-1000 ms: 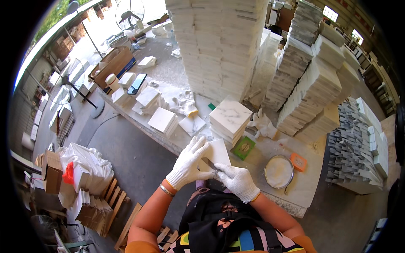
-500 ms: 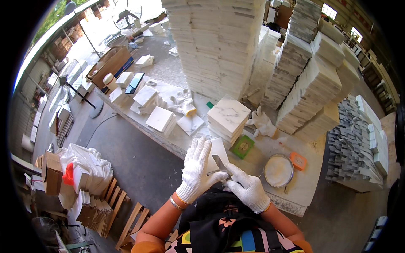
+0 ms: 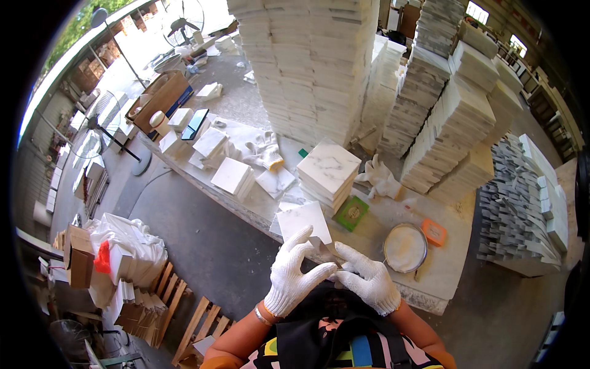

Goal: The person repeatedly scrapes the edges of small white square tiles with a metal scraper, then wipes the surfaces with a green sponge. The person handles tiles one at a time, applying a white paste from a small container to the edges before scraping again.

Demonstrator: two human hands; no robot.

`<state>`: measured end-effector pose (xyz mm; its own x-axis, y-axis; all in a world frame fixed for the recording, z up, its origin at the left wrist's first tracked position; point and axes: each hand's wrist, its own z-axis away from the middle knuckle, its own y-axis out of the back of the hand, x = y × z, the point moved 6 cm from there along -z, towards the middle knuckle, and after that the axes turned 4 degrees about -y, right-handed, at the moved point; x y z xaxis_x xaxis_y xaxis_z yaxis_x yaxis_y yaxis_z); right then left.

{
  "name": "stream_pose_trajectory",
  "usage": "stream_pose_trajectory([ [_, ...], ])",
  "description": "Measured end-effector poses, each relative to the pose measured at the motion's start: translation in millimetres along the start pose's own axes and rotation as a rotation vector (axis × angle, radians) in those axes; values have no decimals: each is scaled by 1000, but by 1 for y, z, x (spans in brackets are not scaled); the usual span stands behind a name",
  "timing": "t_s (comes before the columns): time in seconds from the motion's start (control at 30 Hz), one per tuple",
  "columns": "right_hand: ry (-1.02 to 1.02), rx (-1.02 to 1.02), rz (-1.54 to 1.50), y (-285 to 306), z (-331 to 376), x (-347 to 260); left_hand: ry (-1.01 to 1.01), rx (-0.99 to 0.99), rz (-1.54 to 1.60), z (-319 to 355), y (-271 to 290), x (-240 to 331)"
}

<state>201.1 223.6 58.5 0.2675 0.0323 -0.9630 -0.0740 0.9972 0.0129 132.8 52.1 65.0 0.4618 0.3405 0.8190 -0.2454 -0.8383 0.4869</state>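
A square white marble tile (image 3: 305, 220) lies at the table's near edge, in front of me. My left hand (image 3: 292, 269), in a white knit glove, is beside its lower edge with fingers and thumb apart; I cannot tell whether a fingertip touches it. In my gloved right hand (image 3: 369, 280) is a putty knife with a flat metal blade (image 3: 322, 248), its tip by the tile's near edge. The fingers hide its handle. Behind the tile rises a stack of veined square tiles (image 3: 330, 165), with a green box (image 3: 351, 213) at its right.
A round pan of pale powder (image 3: 405, 248) and an orange box (image 3: 434, 232) are on the right. Loose gloves (image 3: 264, 150), small tile stacks (image 3: 232, 177) and a phone (image 3: 195, 125) occupy the left. Tall tile stacks (image 3: 307, 67) block the back. Pallets (image 3: 200, 326) stand at lower left.
My left hand has come down and toward me, off the tile, its fingers less straight. More of the tile shows now, further left. The putty knife has dropped slightly with my right hand.
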Motion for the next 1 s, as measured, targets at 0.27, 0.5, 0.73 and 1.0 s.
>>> stream_pose_trajectory([
  [0.27, 128, -25, 167, -5, 2, 1, 292, -183, 292, 6, -11, -9],
  [0.5, 6, 176, 70, 36, 8, 30, -275, 50, -259, -2, 10, 5],
  [0.73, -68, 260, -141, 64, 14, 57, -192, -139, -717, -6, 4, -47],
  [1.0, -31, 215, -54, 56, 9, 57, -251, -282, -751, -16, 6, -59],
])
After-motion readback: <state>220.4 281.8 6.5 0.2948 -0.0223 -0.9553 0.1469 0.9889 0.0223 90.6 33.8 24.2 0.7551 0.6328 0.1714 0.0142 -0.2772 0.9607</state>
